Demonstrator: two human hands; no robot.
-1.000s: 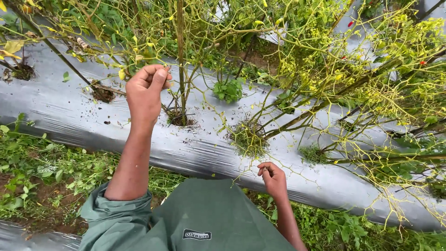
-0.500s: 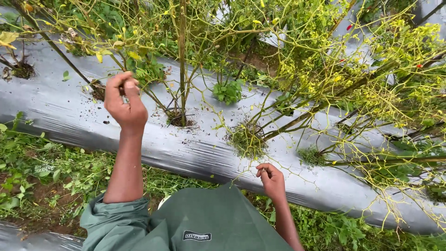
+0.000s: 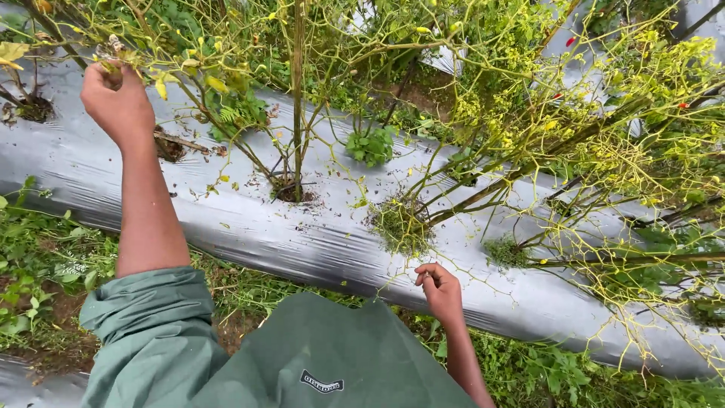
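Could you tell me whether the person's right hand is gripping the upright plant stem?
No, the right hand is low by the silver plastic sheet, apart from the upright stem.

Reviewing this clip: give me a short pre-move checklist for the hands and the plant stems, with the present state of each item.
1. Left hand closed on a thin twig: ok, fingers curled around it.
2. What the left hand pinches: cannot tell, too small.
3. Right hand free of the stems: ok, it hangs above the silver plastic sheet, fingers bent, holding nothing visible.
4. Main upright stem standing in its hole: ok.
5. Red fruit within reach: cannot tell, it sits far right.
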